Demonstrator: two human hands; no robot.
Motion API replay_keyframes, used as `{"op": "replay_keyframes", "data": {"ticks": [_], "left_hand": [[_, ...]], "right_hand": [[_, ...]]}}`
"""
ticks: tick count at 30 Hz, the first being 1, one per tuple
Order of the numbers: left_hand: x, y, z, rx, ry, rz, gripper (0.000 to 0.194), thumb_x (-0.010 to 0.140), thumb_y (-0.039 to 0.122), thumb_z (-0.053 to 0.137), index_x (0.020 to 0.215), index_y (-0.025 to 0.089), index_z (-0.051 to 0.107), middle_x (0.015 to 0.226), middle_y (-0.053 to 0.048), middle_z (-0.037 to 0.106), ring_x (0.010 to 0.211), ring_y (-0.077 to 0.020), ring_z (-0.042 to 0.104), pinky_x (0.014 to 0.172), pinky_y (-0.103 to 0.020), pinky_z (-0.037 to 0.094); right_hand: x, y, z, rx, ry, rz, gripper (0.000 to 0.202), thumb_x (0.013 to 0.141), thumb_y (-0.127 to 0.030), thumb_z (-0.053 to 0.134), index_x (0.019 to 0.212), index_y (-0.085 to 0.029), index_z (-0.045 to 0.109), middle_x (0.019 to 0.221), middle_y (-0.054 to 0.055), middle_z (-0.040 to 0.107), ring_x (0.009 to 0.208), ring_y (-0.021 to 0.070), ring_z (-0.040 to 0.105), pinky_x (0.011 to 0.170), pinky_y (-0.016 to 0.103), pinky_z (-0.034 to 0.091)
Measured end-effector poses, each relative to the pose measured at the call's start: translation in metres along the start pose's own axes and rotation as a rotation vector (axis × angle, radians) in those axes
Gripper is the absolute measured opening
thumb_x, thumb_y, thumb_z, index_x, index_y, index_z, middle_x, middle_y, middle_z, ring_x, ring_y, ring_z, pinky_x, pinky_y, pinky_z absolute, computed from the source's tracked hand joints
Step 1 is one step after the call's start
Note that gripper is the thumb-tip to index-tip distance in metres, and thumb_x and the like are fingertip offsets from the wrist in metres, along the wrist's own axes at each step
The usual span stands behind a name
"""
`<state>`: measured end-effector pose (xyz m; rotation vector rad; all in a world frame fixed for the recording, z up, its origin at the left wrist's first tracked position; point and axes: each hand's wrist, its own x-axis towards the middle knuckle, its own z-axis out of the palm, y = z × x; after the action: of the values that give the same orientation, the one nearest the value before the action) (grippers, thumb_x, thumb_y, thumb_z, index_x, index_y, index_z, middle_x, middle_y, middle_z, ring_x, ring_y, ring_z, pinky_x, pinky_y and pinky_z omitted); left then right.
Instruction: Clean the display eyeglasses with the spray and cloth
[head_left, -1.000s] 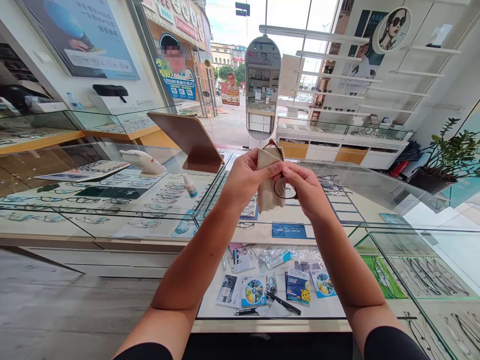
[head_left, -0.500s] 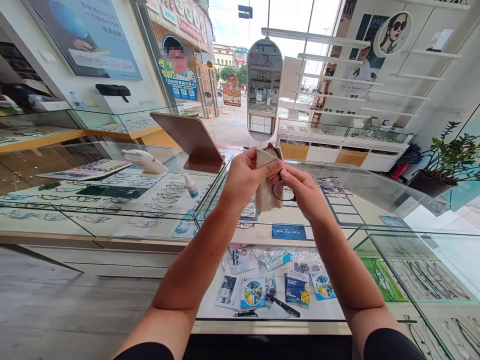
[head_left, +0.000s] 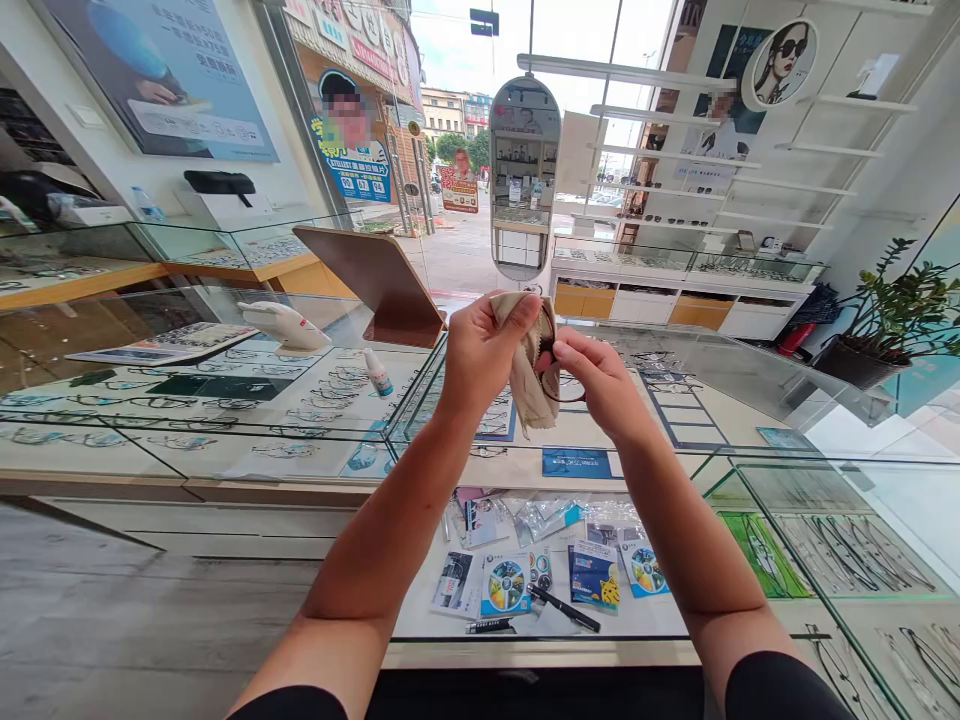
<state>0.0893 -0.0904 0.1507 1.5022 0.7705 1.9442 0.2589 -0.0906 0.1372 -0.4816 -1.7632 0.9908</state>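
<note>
Over the glass counter, I see the left hand with fingers clamped on a beige cloth folded against dark-rimmed eyeglasses. The right hand pinches their rim; they sit between the 2 hands, well short of an oval mirror.

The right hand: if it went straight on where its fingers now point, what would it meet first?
Probably the beige cloth in the left hand, just past the glasses that the right hand holds; the exact depth is unclear.
</note>
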Motion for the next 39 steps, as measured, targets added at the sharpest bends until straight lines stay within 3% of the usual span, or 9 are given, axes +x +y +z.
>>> {"op": "replay_keyframes", "data": {"ticks": [4, 10, 15, 18, 20, 24, 31, 35, 39], "left_hand": [[0.006, 0.003, -0.011, 0.037, -0.142, -0.025, 0.059, 0.085, 0.074, 0.087, 0.072, 0.020, 0.067, 0.066, 0.001, 0.057, 0.061, -0.0124, 0.050, 0.057, -0.027, 0.041], [0.016, 0.011, -0.029, 0.022, -0.386, -0.045, 0.053, 0.085, 0.068, 0.090, 0.091, 0.017, 0.077, 0.087, -0.004, 0.073, 0.081, -0.0170, 0.063, 0.075, -0.028, 0.053], [0.013, 0.017, -0.026, -0.043, -0.433, -0.074, 0.055, 0.075, 0.056, 0.102, 0.106, 0.017, 0.077, 0.097, -0.005, 0.078, 0.086, -0.0180, 0.069, 0.079, -0.027, 0.057], [0.009, 0.017, -0.020, -0.074, -0.452, -0.094, 0.056, 0.070, 0.052, 0.105, 0.103, 0.019, 0.073, 0.087, -0.003, 0.076, 0.077, -0.0175, 0.068, 0.072, -0.028, 0.057], [0.007, 0.016, -0.016, -0.078, -0.425, -0.084, 0.055, 0.069, 0.051, 0.106, 0.096, 0.020, 0.070, 0.079, 0.000, 0.072, 0.069, -0.0156, 0.064, 0.066, -0.027, 0.054], [0.002, 0.011, -0.009, -0.013, -0.239, -0.032, 0.056, 0.067, 0.058, 0.105, 0.087, 0.020, 0.070, 0.075, 0.001, 0.068, 0.064, -0.0127, 0.057, 0.061, -0.025, 0.047], [-0.007, 0.003, 0.003, 0.056, -0.001, 0.060, 0.059, 0.090, 0.072, 0.084, 0.070, 0.022, 0.061, 0.062, 0.002, 0.054, 0.058, -0.0110, 0.046, 0.057, -0.027, 0.041], [-0.001, -0.006, 0.004, -0.045, 0.000, -0.084, 0.061, 0.092, 0.075, 0.081, 0.069, 0.023, 0.058, 0.060, 0.002, 0.053, 0.054, -0.0109, 0.048, 0.051, -0.028, 0.038], [0.010, -0.016, 0.002, -0.255, -0.081, -0.354, 0.056, 0.090, 0.078, 0.079, 0.089, 0.023, 0.070, 0.074, -0.003, 0.070, 0.070, -0.0185, 0.069, 0.061, -0.030, 0.054]], "right_hand": [[0.000, -0.004, -0.001, 0.014, 0.020, -0.021, 0.040, 0.101, -0.058, 0.067, 0.082, -0.024, 0.076, 0.090, 0.002, 0.063, 0.089, 0.0201, 0.057, 0.090, 0.037, 0.044], [-0.002, -0.006, -0.004, 0.064, 0.014, 0.019, 0.040, 0.102, -0.057, 0.068, 0.081, -0.024, 0.075, 0.088, 0.002, 0.065, 0.089, 0.0206, 0.057, 0.091, 0.036, 0.044], [-0.004, -0.004, -0.004, 0.144, 0.020, 0.055, 0.034, 0.102, -0.051, 0.068, 0.083, -0.025, 0.078, 0.089, 0.002, 0.068, 0.092, 0.0206, 0.059, 0.091, 0.034, 0.046], [-0.004, -0.005, 0.000, 0.192, 0.028, 0.086, 0.034, 0.098, -0.053, 0.073, 0.082, -0.024, 0.078, 0.092, 0.003, 0.070, 0.092, 0.0200, 0.060, 0.089, 0.032, 0.048], [-0.004, -0.005, 0.004, 0.209, 0.031, 0.111, 0.036, 0.094, -0.058, 0.076, 0.081, -0.024, 0.079, 0.092, 0.003, 0.070, 0.090, 0.0196, 0.059, 0.087, 0.032, 0.049], [-0.004, -0.002, 0.012, 0.239, 0.020, 0.130, 0.039, 0.094, -0.062, 0.077, 0.085, -0.025, 0.079, 0.090, 0.002, 0.070, 0.087, 0.0190, 0.059, 0.084, 0.031, 0.050], [-0.007, 0.003, 0.022, 0.173, 0.029, 0.108, 0.044, 0.098, -0.066, 0.070, 0.087, -0.024, 0.075, 0.087, 0.001, 0.066, 0.085, 0.0194, 0.058, 0.085, 0.033, 0.049], [-0.007, 0.005, 0.024, 0.199, 0.061, 0.124, 0.042, 0.097, -0.065, 0.073, 0.087, -0.024, 0.076, 0.088, 0.001, 0.066, 0.083, 0.0174, 0.055, 0.082, 0.031, 0.048], [-0.003, 0.007, 0.017, 0.298, 0.191, 0.175, 0.038, 0.093, -0.062, 0.078, 0.087, -0.024, 0.078, 0.085, 0.001, 0.067, 0.077, 0.0155, 0.055, 0.068, 0.028, 0.044]]}}
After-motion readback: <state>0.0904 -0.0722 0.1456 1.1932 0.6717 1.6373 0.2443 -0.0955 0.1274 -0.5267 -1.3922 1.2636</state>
